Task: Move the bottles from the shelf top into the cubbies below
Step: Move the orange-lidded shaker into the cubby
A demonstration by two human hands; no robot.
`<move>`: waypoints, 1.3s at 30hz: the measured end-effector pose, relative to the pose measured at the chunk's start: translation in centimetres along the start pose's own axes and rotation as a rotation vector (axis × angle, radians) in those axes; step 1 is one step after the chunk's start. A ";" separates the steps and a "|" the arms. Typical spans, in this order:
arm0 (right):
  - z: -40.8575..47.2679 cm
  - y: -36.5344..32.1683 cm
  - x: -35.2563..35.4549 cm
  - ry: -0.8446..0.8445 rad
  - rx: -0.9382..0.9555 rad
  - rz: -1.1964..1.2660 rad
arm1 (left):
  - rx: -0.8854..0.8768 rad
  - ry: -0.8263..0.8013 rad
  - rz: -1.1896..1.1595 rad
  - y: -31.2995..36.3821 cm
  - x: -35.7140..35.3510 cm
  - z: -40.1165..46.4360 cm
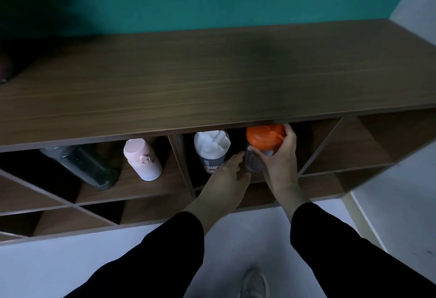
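Observation:
An orange-lidded shaker bottle [265, 137] stands in the middle cubby under the wooden shelf top [212, 80]. My right hand [280, 156] is wrapped around its lid and upper body. My left hand [228, 172] presses on its dark lower body from the left. Just left of it in the same cubby stands a white-lidded shaker bottle [211, 150]. In the left cubby a pink bottle [142, 158] stands upright and a dark translucent bottle [80, 165] sits beside it.
The cubby [349, 149] to the right holds nothing, as do the lower cubbies [146, 210]. A dark object [4, 66] sits at the shelf top's far left edge. Teal wall behind, white floor below, with a shoe [256, 283] at the bottom.

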State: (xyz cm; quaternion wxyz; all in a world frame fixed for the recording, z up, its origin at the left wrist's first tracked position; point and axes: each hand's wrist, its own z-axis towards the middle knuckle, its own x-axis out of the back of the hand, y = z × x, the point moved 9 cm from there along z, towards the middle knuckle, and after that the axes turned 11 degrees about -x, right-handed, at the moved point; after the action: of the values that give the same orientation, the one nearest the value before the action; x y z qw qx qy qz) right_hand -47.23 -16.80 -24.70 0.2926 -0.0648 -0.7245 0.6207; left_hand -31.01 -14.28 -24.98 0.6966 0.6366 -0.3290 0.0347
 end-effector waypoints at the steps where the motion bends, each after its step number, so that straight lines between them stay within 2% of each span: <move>1: -0.1 0.0 -0.1 -0.014 -0.009 0.024 | 0.039 -0.003 -0.060 -0.2 -0.5 0.6; 5: -0.5 0.6 -0.2 -0.078 -0.030 0.166 | 0.172 -0.005 -0.246 -1.5 -2.2 2.5; 10: 0.0 3.4 -1.3 -0.185 -0.110 0.267 | 0.211 0.033 -0.303 -2.3 -3.5 4.0; 14: 0.0 5.3 -2.2 -0.267 -0.130 0.211 | 0.196 0.023 -0.427 -3.1 -4.7 5.0; 20: 0.1 6.1 -1.4 -0.194 -0.088 0.086 | 0.179 0.027 -0.555 -3.1 -5.6 6.8; 26: 0.9 7.6 -1.5 -0.149 -0.153 0.048 | 0.183 0.023 -0.532 -2.8 -5.5 7.9; 34: 0.9 7.5 -1.1 -0.071 -0.132 0.013 | 0.189 -0.009 -0.450 -3.3 -5.6 8.0; 37: 0.4 9.0 -1.7 -0.112 -0.162 0.071 | 0.238 0.037 -0.353 -5.8 -6.2 6.8; 39: -0.6 10.7 -1.5 -0.078 -0.210 -0.032 | 0.250 0.098 -0.210 -6.3 -5.6 4.9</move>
State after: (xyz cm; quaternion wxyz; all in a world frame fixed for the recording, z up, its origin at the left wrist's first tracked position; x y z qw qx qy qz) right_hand -48.61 -14.62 -35.21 0.2655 -0.0594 -0.7973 0.5387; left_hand -34.50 -17.81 -33.37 0.6271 0.7466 -0.2193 0.0332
